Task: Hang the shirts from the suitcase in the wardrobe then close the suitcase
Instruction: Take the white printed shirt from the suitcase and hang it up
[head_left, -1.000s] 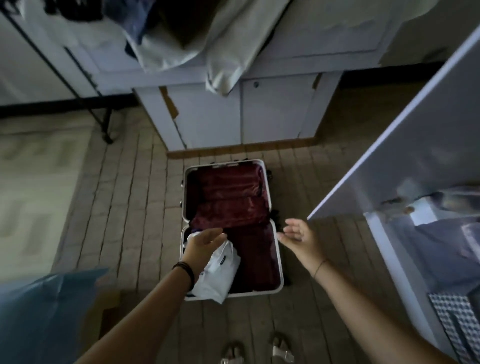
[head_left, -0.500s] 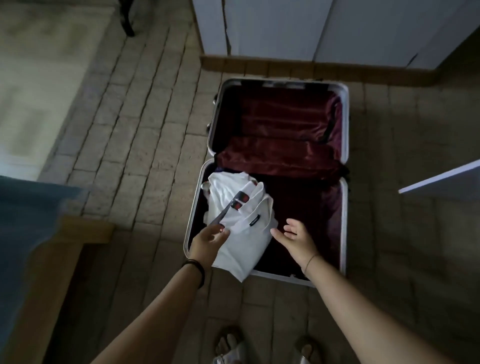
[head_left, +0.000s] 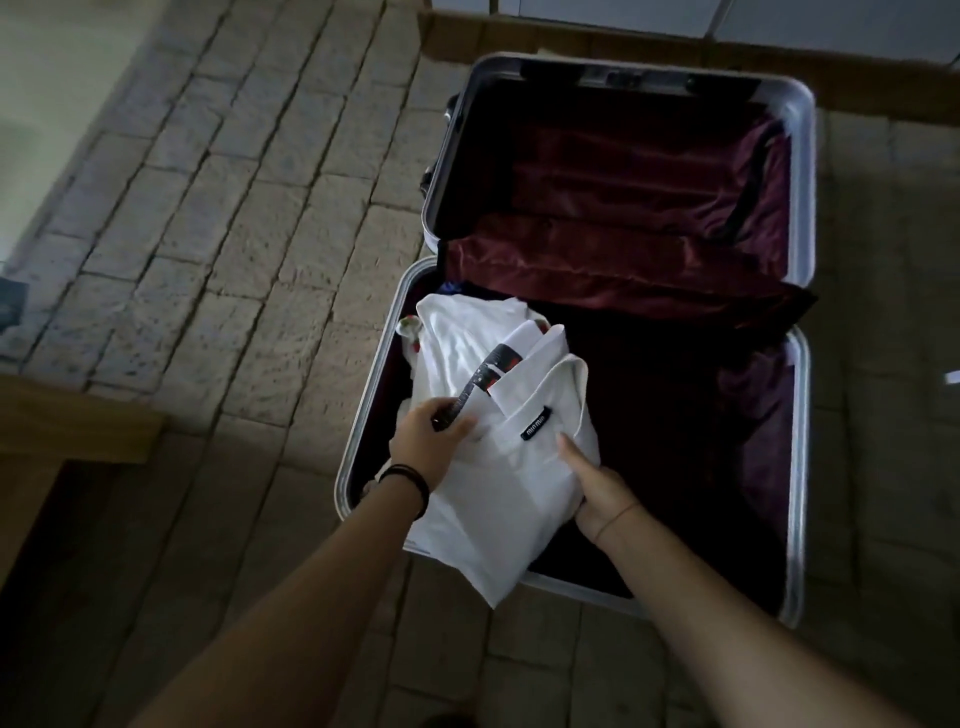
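An open silver suitcase (head_left: 799, 467) with dark red lining lies flat on the tiled floor. In its near half, at the left side, sits a bundle of folded white shirts (head_left: 498, 499), with a black label and a dark tag on top. My left hand (head_left: 426, 441) grips the bundle's left side at the dark tag. Against the bundle's right edge, my right hand (head_left: 597, 491) closes its fingers on the white cloth. The far half of the suitcase holds only lining.
A wooden furniture edge (head_left: 78, 421) juts in at the left. White cabinet fronts with a wooden plinth (head_left: 571, 36) stand just behind the suitcase. A pale rug (head_left: 41, 78) lies at the top left.
The view has dropped closer to the suitcase. My right hand has moved left from open air onto the white shirts and closed on them. My left hand keeps its grip.
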